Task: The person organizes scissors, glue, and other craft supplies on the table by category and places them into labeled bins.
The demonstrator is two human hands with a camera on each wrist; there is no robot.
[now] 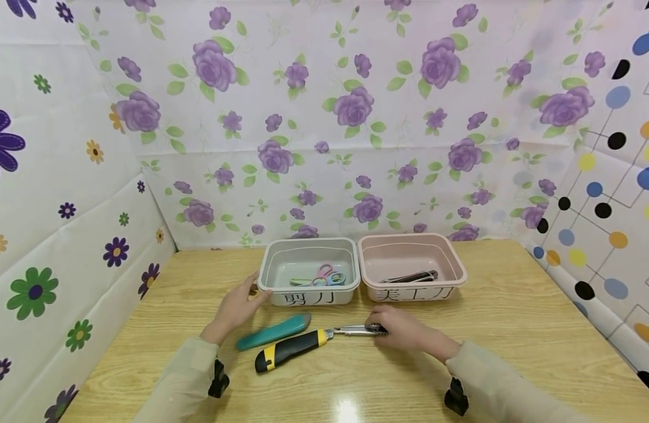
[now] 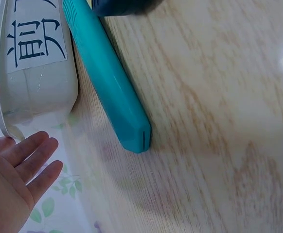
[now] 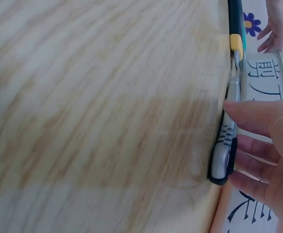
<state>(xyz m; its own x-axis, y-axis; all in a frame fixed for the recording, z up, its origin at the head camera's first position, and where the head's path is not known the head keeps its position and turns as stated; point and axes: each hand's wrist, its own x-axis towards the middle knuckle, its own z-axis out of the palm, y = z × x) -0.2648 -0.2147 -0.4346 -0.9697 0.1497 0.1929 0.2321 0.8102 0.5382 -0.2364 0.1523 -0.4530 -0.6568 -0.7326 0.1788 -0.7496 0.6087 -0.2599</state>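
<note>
My right hand [image 1: 395, 326] pinches a silver and black utility knife [image 3: 224, 141], thumb on one side and fingers on the other. Its front end lies close to the tip of a black and yellow utility knife [image 1: 292, 349] on the table. At the left front corner of the grey bin [image 1: 308, 296], my left hand [image 1: 238, 306] rests with thumb and index finger at the rim; its other fingers extend loosely in the left wrist view. Just below that bin lies a teal utility knife [image 2: 110, 82]. Part of the silver knife is hidden by my right hand.
Inside the grey bin are scissors with pink and blue handles [image 1: 326, 276]. A pink bin [image 1: 456, 270] stands beside it, holding a dark utility knife [image 1: 411, 277]. Both bins carry labels in front. Behind the wooden table [image 1: 514, 317] hangs a flowered cloth [image 1: 324, 176].
</note>
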